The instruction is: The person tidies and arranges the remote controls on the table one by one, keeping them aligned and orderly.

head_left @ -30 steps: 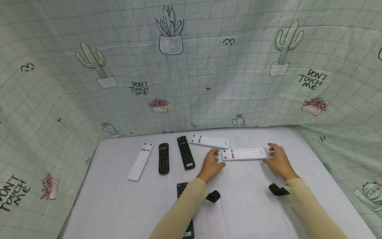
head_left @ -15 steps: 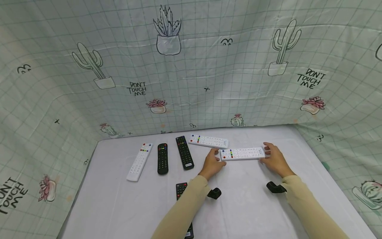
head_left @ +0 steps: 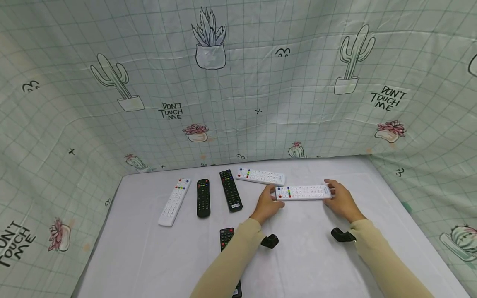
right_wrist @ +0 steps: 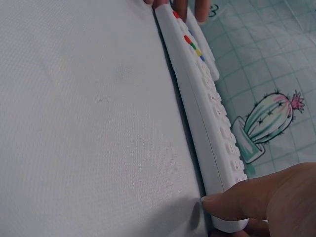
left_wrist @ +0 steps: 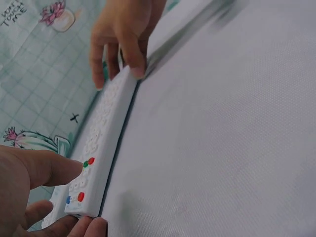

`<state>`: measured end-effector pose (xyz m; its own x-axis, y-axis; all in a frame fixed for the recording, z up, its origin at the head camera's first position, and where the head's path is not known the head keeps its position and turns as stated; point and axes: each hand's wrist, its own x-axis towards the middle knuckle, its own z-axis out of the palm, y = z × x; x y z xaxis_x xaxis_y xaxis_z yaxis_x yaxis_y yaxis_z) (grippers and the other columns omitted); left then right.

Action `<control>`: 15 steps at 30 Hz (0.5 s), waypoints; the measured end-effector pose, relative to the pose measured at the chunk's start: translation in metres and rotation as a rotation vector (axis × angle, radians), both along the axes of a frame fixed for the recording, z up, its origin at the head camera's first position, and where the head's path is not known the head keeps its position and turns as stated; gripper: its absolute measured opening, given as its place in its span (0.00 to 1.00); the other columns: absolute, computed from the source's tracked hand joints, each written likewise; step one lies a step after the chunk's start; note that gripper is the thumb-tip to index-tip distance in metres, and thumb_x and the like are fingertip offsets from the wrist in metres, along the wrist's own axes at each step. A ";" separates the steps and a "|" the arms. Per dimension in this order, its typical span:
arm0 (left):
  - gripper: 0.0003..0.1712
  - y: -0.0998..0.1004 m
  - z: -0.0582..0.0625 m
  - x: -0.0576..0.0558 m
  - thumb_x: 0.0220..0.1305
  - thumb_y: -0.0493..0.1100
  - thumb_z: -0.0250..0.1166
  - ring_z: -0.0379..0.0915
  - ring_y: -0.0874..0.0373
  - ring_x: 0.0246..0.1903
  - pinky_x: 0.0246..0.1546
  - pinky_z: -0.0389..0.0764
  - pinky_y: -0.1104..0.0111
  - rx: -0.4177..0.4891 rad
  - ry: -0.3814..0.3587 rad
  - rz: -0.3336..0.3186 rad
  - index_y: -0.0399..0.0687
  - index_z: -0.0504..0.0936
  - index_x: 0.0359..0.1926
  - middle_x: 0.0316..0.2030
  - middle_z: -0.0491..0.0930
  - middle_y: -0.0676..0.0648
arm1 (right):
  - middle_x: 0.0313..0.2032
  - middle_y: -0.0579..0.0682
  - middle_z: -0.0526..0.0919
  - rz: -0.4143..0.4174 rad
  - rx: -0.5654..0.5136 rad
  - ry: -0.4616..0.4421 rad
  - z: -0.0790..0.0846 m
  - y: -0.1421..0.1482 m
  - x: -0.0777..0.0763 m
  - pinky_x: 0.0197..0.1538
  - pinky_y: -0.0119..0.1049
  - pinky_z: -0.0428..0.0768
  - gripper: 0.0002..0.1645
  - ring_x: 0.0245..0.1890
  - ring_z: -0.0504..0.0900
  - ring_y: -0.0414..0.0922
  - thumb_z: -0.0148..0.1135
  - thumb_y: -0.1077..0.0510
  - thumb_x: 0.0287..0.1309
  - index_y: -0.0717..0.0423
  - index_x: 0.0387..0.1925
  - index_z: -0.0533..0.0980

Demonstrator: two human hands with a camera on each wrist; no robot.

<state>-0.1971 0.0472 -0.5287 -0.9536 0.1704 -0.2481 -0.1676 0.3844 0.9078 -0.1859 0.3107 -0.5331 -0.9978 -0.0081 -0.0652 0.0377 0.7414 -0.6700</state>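
A white remote control lies crosswise on the white table, its coloured buttons toward the left. At that left end my left hand has its fingers curled against the remote's end; in the left wrist view, its thumb reaches over the button face. My right hand holds the other end. In the right wrist view, the right thumb presses the near side edge, with other fingers partly hidden behind the end.
Behind lies a second white remote. To the left are a black remote, another black remote and a white one. My left sleeve partly covers another black remote. A patterned cloth hangs behind the table.
My right hand has moved left, from beside the white remote's right end to around it. My left hand has edged right onto the left end. The other remotes stay in place.
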 end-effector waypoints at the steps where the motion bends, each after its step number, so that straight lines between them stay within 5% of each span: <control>1: 0.40 0.000 0.000 0.001 0.61 0.31 0.73 0.75 0.55 0.53 0.51 0.82 0.66 0.005 0.002 0.002 0.39 0.69 0.74 0.69 0.74 0.38 | 0.64 0.80 0.68 -0.003 0.001 -0.001 0.000 -0.001 0.001 0.59 0.65 0.77 0.44 0.60 0.74 0.72 0.66 0.77 0.57 0.77 0.73 0.60; 15: 0.42 -0.002 0.004 0.010 0.58 0.27 0.73 0.72 0.46 0.63 0.65 0.78 0.58 0.039 0.030 -0.029 0.37 0.69 0.74 0.61 0.71 0.39 | 0.61 0.79 0.68 -0.028 0.013 -0.025 0.005 -0.005 0.014 0.51 0.56 0.82 0.42 0.58 0.76 0.71 0.69 0.76 0.56 0.78 0.71 0.65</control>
<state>-0.1872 0.0451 -0.5246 -0.9552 0.2067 -0.2118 -0.1290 0.3533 0.9266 -0.1721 0.3056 -0.5277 -0.9957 0.0208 -0.0898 0.0750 0.7487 -0.6587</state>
